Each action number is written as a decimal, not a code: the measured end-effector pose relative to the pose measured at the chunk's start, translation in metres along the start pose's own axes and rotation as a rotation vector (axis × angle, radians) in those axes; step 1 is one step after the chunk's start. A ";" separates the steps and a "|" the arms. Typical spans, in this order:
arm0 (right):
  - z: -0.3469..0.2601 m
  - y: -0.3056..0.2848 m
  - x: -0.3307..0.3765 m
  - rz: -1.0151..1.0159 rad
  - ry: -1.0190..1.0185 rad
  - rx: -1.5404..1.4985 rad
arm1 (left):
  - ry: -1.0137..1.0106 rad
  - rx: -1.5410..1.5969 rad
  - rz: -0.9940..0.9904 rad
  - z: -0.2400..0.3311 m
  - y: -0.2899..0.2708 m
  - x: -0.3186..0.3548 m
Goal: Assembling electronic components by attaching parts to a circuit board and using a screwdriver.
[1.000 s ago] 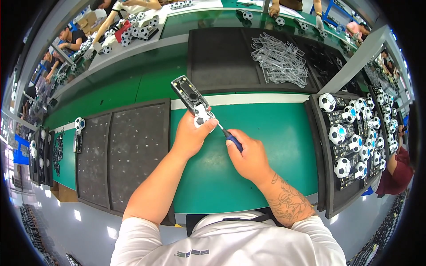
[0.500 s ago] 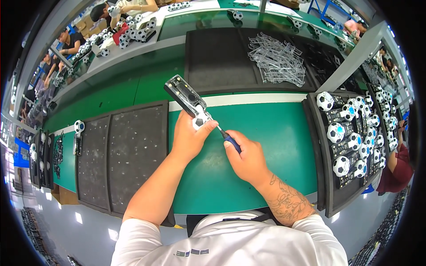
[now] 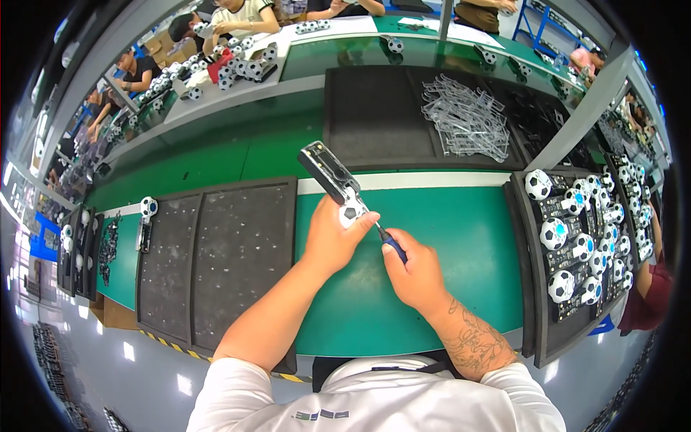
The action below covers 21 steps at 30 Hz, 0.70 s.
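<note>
My left hand (image 3: 332,234) grips a black, oblong device body (image 3: 327,171) with a white and black soccer-ball-patterned end (image 3: 350,211). Its black part slants up and away from me, and an open recess shows on it. Closed around the blue handle of a screwdriver (image 3: 394,245), my right hand (image 3: 415,270) holds the shaft slanting up to the left. The shaft reaches the ball end beside my left thumb; the exact contact of its tip is hidden. Both hands are above the green work surface (image 3: 453,216).
At the right, a black tray (image 3: 540,344) carries several ball-ended assemblies. A dark divided tray (image 3: 241,252) lies left, with another assembly (image 3: 146,223) at its edge. Clear plastic pieces (image 3: 468,119) heap in the far black tray (image 3: 374,108). A grey post (image 3: 576,115) rises far right. Other people work beyond.
The whole view has shifted, so the scene sits lower and further right. My hands keep the same hold on the device and the screwdriver.
</note>
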State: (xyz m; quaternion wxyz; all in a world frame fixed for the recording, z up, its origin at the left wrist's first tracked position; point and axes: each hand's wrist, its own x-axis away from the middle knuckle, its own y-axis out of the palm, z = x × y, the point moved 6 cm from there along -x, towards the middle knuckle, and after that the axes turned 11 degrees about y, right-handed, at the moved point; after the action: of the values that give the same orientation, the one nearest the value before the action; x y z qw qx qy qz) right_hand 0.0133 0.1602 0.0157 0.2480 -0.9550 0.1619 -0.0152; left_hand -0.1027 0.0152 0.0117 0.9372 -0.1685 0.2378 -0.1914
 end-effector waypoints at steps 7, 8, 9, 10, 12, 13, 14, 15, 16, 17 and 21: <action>0.002 0.005 0.003 -0.066 0.107 -0.142 | -0.081 0.216 0.042 -0.002 0.004 0.004; 0.003 0.006 0.003 -0.074 0.122 -0.147 | -0.097 0.255 0.045 -0.005 0.005 0.005; 0.004 0.007 0.002 -0.082 0.138 -0.152 | -0.114 0.293 0.048 -0.007 0.006 0.005; 0.005 0.007 0.003 -0.080 0.141 -0.153 | -0.115 0.295 0.044 -0.007 0.007 0.005; 0.004 0.008 0.003 -0.062 0.132 -0.159 | -0.135 0.395 0.066 -0.008 0.008 0.005; 0.004 0.009 0.003 -0.052 0.129 -0.161 | -0.146 0.446 0.076 -0.008 0.008 0.005; 0.003 0.010 0.003 -0.043 0.125 -0.163 | -0.157 0.497 0.086 -0.010 0.009 0.005; 0.003 0.011 0.004 -0.040 0.131 -0.161 | -0.161 0.501 0.082 -0.011 0.011 0.005; 0.001 0.012 0.004 -0.035 0.127 -0.171 | -0.171 0.557 0.090 -0.012 0.012 0.005; -0.001 0.012 0.004 -0.029 0.122 -0.180 | -0.180 0.614 0.099 -0.013 0.014 0.005; -0.004 0.011 0.003 -0.024 0.115 -0.196 | -0.220 0.730 0.111 -0.016 0.016 0.006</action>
State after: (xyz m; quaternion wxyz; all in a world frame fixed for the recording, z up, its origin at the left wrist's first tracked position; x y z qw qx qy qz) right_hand 0.0129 0.1483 0.0134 0.1434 -0.9741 0.1654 -0.0570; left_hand -0.1015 0.0228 -0.0102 0.9644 0.1698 0.0608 -0.1934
